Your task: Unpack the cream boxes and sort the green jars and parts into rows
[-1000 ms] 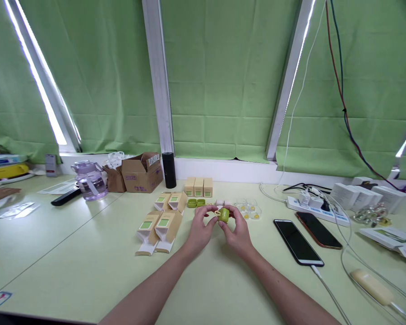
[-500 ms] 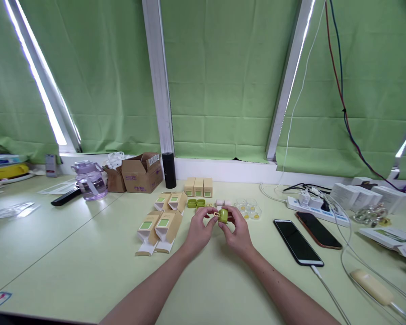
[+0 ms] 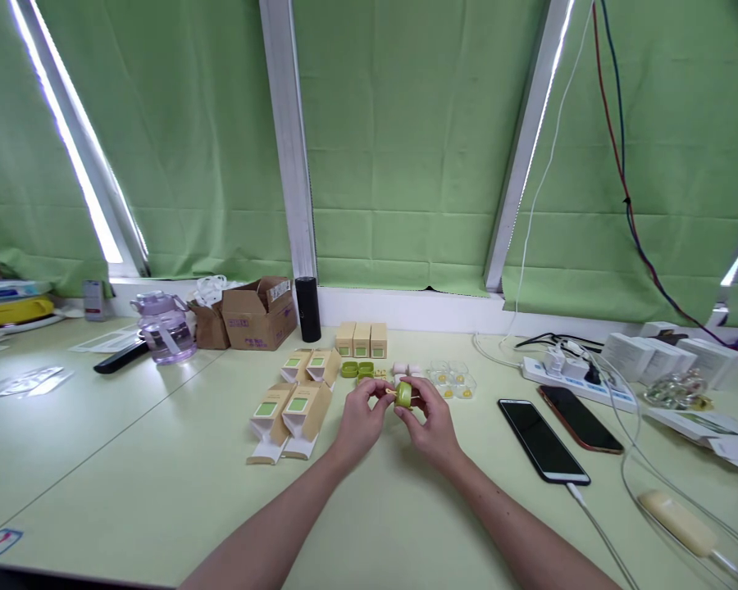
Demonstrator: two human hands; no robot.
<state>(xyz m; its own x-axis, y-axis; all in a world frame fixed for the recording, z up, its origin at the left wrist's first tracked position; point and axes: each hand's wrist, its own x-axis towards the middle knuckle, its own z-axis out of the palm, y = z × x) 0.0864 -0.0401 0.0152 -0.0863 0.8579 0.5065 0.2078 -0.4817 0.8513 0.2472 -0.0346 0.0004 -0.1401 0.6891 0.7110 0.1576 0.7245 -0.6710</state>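
L→R: jug (image 3: 163,328), brown box (image 3: 258,311), open cartons (image 3: 289,410) lying on table (image 3: 129,475). My L hand (image 3: 360,422), fingers curled, pinches green case (image 3: 404,395) from its left. My R hand (image 3: 434,426), also curled, grips it from the right. Case is held between both sets of fingertips, just above table, centre. Phones (image 3: 541,438) lie further R.

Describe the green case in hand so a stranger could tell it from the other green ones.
On the pale green table, just right of the flat tan boxes, the left hand and right hand meet. The small green case is pinched between their fingertips; the two other green cases lie on the table behind it, untouched.
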